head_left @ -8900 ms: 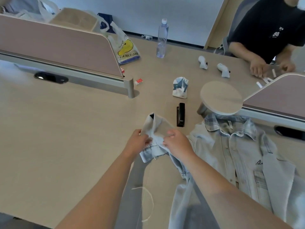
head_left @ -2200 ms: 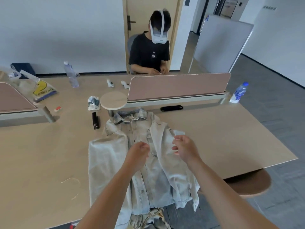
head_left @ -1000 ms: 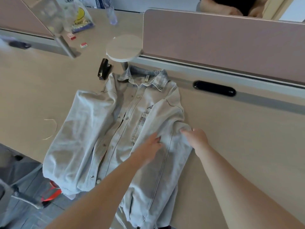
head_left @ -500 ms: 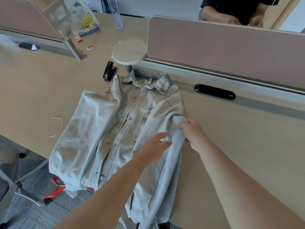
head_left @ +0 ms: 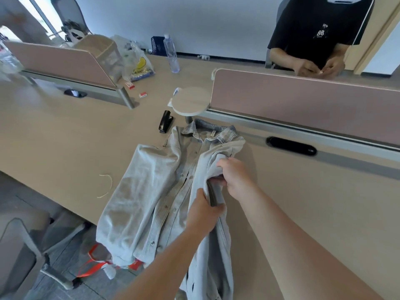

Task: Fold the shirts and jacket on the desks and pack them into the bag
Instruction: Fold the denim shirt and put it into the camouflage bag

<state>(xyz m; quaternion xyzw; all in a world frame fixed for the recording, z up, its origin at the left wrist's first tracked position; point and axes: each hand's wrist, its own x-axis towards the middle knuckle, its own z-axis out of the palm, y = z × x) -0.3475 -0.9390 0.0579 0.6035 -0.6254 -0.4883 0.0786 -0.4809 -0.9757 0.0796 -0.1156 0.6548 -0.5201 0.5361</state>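
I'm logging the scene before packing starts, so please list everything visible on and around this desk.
desk: 1, beige, fills the view
denim jacket: 1, light blue, on desk, hem over near edge
stapler: 1, black, left of collar
round shelf: 1, beige, behind collar
partition panels: 2, pink, one left, one right
water bottle: 1, clear, far side
plastic bag: 1, clear, yellow print, by left panel
small boxes: 2, red-white, near left panel's post
thread: 1, pale, left of jacket
orange straps: count unclear, floor below hem
seated person: 1, black T-shirt, behind right panel
left hand: grips jacket's front edge
right hand: grips bunched jacket fabric
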